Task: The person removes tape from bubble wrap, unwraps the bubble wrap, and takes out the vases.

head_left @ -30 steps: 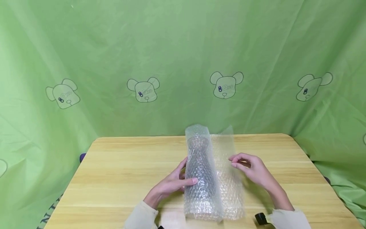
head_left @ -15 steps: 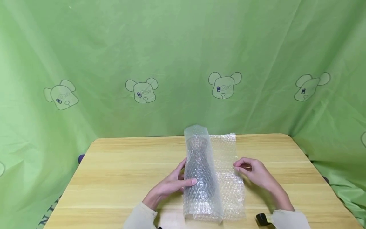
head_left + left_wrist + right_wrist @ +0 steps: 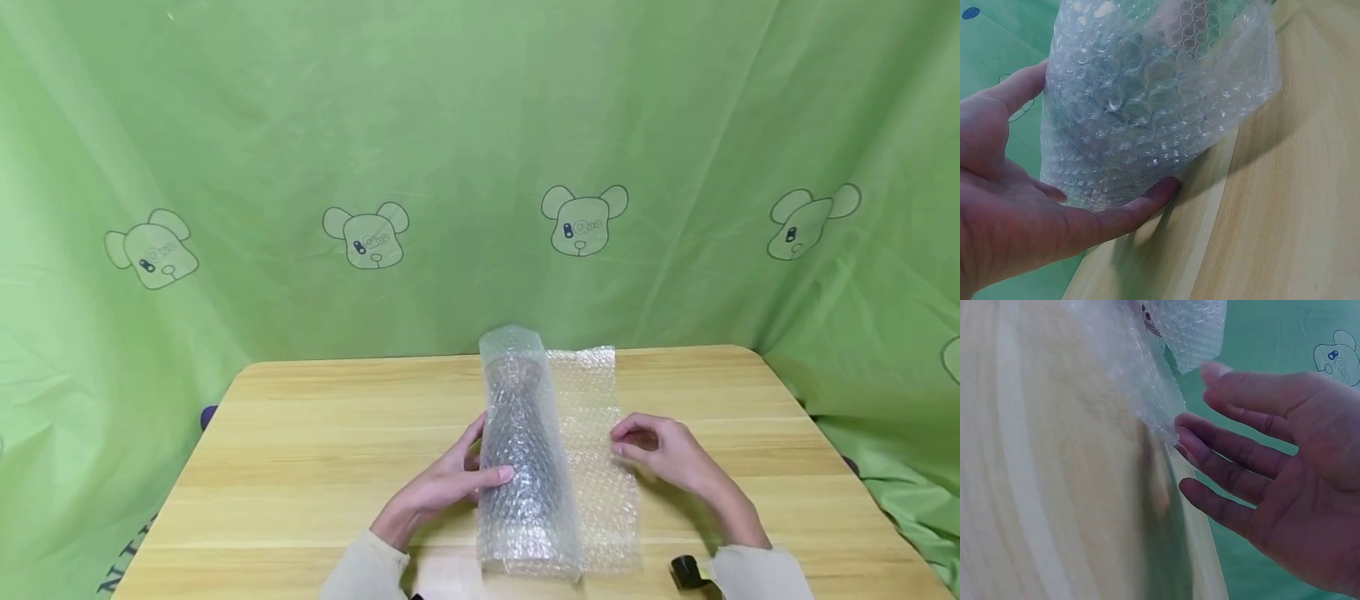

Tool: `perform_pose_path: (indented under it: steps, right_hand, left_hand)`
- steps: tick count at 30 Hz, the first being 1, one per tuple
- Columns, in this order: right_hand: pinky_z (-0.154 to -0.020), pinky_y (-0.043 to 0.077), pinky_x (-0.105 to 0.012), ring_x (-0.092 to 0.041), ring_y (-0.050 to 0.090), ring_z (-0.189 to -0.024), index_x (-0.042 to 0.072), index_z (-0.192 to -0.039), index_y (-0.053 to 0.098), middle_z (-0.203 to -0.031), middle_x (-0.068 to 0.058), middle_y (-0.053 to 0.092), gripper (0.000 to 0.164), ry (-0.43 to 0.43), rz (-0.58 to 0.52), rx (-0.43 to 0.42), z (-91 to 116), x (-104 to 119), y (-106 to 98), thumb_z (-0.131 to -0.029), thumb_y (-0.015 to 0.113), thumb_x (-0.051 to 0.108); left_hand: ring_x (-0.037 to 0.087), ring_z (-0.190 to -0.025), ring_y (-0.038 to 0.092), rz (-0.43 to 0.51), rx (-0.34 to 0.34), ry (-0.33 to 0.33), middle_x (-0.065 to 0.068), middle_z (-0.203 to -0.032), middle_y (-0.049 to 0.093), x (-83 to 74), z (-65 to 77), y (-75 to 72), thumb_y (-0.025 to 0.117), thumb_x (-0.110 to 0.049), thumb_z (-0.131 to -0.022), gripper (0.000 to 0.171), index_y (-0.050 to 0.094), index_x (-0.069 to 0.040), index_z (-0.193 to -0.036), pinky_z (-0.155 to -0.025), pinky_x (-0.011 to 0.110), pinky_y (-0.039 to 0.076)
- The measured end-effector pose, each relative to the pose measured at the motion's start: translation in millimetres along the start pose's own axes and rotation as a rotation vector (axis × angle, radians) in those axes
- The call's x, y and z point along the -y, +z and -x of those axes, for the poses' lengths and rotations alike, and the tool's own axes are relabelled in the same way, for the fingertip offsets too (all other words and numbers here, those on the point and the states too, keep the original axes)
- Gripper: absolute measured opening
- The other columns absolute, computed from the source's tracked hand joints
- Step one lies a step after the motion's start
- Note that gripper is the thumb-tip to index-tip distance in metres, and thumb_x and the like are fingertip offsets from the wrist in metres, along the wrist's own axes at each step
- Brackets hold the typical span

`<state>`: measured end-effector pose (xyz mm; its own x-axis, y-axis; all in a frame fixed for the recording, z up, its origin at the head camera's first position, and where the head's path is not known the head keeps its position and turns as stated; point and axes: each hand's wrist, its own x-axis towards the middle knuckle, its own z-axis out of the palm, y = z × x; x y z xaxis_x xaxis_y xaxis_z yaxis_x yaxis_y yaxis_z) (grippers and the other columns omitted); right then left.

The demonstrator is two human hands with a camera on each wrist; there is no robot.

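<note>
A bottle-shaped dark object (image 3: 521, 433), wide below and narrower above, shows dimly through layers of bubble wrap (image 3: 528, 500). My left hand (image 3: 442, 487) grips this bundle from the left, thumb across its front and fingers partly hidden behind. In the left wrist view, the thumb (image 3: 1141, 206) lies along the wrap's lower side. To the right of the bundle spreads a loose flap of bubble wrap (image 3: 596, 467). My right hand (image 3: 667, 450) is at the flap's right edge with bent fingers. In the right wrist view, its fingertips touch or nearly touch that edge, and the thumb stands apart.
The bundle is on a light wood-grain table (image 3: 322, 442). Green cloth (image 3: 465, 125) with printed bear heads hangs behind and at both sides. A small black object (image 3: 684, 572) sits by the right sleeve (image 3: 761, 575).
The flap's raised upper corner has come down flatter. My right hand has shifted slightly right and down along the flap's edge. My left hand keeps its grip on the bundle.
</note>
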<state>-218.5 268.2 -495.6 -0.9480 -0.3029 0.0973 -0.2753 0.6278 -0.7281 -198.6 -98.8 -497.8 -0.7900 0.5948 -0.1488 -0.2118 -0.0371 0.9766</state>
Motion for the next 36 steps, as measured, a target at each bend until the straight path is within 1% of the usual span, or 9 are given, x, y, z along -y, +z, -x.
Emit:
perform_pose_path:
  steps: [6, 7, 9, 12, 15, 18, 25, 32, 36]
  right_hand:
    - [-0.1, 0.053, -0.05, -0.032, 0.07, -0.105, 0.002, -0.114, 0.07, -0.109, -0.011, 0.074, 0.026, -0.082, 0.075, -0.137, 2.5, 18.2, -10.5, -0.092, 0.078, 0.015]
    - [-0.1, 0.053, -0.05, -0.035, 0.069, -0.107, 0.003, -0.115, 0.07, -0.11, -0.013, 0.074, 0.027, -0.098, 0.089, -0.166, 3.0, 22.2, -12.2, -0.092, 0.078, 0.014]
    - [-0.1, 0.054, -0.042, -0.035, 0.069, -0.108, 0.004, -0.116, 0.07, -0.112, -0.012, 0.074, 0.027, -0.119, 0.123, -0.215, 3.6, 30.1, -14.2, -0.092, 0.078, 0.015]
    - [-0.099, 0.055, -0.038, -0.034, 0.07, -0.108, 0.004, -0.118, 0.07, -0.113, -0.012, 0.074, 0.029, -0.15, 0.128, -0.236, 3.3, 39.0, -12.8, -0.091, 0.078, 0.011]
    - [-0.097, 0.055, -0.045, -0.034, 0.069, -0.107, 0.001, -0.12, 0.069, -0.116, -0.013, 0.073, 0.032, -0.164, 0.104, -0.203, 1.6, 42.9, -6.2, -0.09, 0.078, 0.006]
    - [-0.096, 0.055, -0.052, -0.038, 0.067, -0.109, -0.002, -0.122, 0.068, -0.12, -0.017, 0.071, 0.034, -0.152, 0.081, -0.13, -0.2, 43.0, 3.0, -0.09, 0.077, 0.004]
    - [-0.095, 0.056, -0.056, -0.048, 0.06, -0.117, -0.006, -0.132, 0.061, -0.132, -0.026, 0.062, 0.046, -0.077, 0.077, 0.051, 1.7, 38.0, 16.8, -0.091, 0.076, 0.008]
    - [-0.098, 0.054, -0.057, -0.048, 0.06, -0.117, -0.007, -0.133, 0.061, -0.132, -0.027, 0.062, 0.052, -0.07, 0.114, 0.086, 3.2, 36.3, 20.2, -0.088, 0.079, 0.012]
    - [-0.102, 0.049, -0.062, -0.047, 0.058, -0.119, -0.006, -0.133, 0.061, -0.132, -0.026, 0.061, 0.063, -0.07, 0.165, 0.098, 3.0, 36.8, 22.3, -0.081, 0.086, 0.019]
  left_hand:
    - [0.033, -0.112, 0.063, -0.012, 0.006, -0.001, 0.024, -0.143, 0.048, -0.9, -1.7, -0.2, 0.076, -0.021, -0.094, 0.103, 0.003, -0.03, -0.166, -0.09, 0.048, 0.059]
    - [0.033, -0.112, 0.063, -0.011, 0.005, -0.002, 0.025, -0.143, 0.048, -1.3, -1.7, 0.1, 0.076, -0.021, -0.094, 0.103, 0.003, -0.03, -0.166, -0.09, 0.048, 0.059]
    - [0.033, -0.112, 0.063, -0.013, 0.007, -0.005, 0.025, -0.144, 0.047, -1.8, -1.7, 0.1, 0.076, -0.022, -0.094, 0.103, 0.003, -0.03, -0.166, -0.09, 0.048, 0.059]
    - [0.033, -0.113, 0.063, -0.014, 0.007, -0.009, 0.026, -0.146, 0.045, -3.0, -1.4, 0.3, 0.076, -0.023, -0.094, 0.104, 0.003, -0.03, -0.166, -0.091, 0.048, 0.059]
    - [0.033, -0.114, 0.063, -0.009, 0.006, -0.009, 0.026, -0.147, 0.044, -3.5, -1.2, 0.3, 0.076, -0.023, -0.093, 0.104, 0.003, -0.03, -0.166, -0.092, 0.048, 0.059]
    - [0.033, -0.115, 0.062, -0.007, 0.002, -0.009, 0.026, -0.147, 0.044, -3.4, -0.8, 0.6, 0.076, -0.022, -0.094, 0.103, 0.004, -0.031, -0.166, -0.092, 0.048, 0.059]
    - [0.034, -0.117, 0.061, -0.012, 0.013, 0.006, 0.027, -0.149, 0.042, -1.2, -0.3, 1.7, 0.075, -0.02, -0.094, 0.102, 0.004, -0.031, -0.166, -0.092, 0.048, 0.059]
    - [0.036, -0.125, 0.057, -0.014, 0.013, 0.021, 0.029, -0.152, 0.039, 0.7, -1.1, 1.9, 0.075, -0.021, -0.094, 0.101, 0.005, -0.032, -0.166, -0.099, 0.049, 0.055]
    - [0.036, -0.127, 0.055, -0.008, 0.009, 0.022, 0.029, -0.154, 0.037, 1.1, -1.0, 2.0, 0.075, -0.022, -0.094, 0.101, 0.005, -0.032, -0.166, -0.1, 0.049, 0.054]
